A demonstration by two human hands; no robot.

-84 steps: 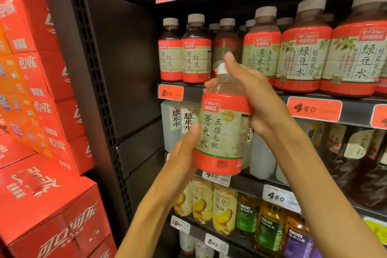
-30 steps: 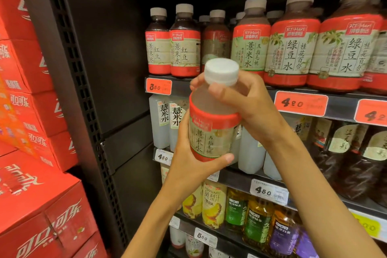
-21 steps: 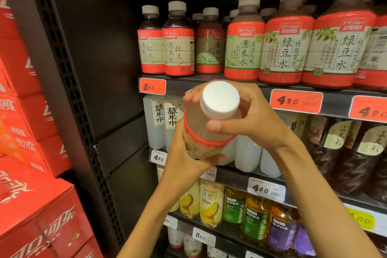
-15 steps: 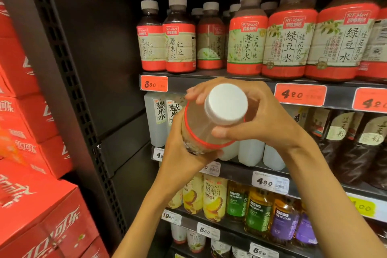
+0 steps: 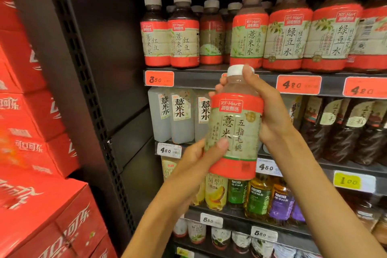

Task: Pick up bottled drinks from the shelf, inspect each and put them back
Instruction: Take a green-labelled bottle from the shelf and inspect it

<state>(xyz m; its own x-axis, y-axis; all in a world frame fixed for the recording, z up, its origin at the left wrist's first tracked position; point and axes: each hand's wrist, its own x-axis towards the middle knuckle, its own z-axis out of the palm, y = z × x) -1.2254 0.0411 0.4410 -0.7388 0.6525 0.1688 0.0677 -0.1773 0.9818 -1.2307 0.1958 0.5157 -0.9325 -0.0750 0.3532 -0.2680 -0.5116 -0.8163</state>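
I hold a bottled drink [image 5: 235,125] upright in front of the shelves, with its white cap up and its red and pale green label facing me. My left hand [image 5: 196,163] grips its lower part, thumb across the label. My right hand [image 5: 270,115] grips its right side and neck, fingers curled behind, thumb by the cap. The upper shelf [image 5: 209,78] behind it carries a row of similar red-labelled bottles [image 5: 249,35].
Stacked red drink cartons [image 5: 35,132] fill the left side, beside a dark perforated shelf upright [image 5: 88,90]. Lower shelves hold clear square bottles [image 5: 180,115], dark bottles [image 5: 343,130] and yellow, green and purple drinks [image 5: 257,197]. Orange price tags [image 5: 298,85] line the shelf edges.
The bottle was tipped with its cap toward me; now it stands upright again with the label facing me. Both hands stayed on it, the left thumb now across the label front.
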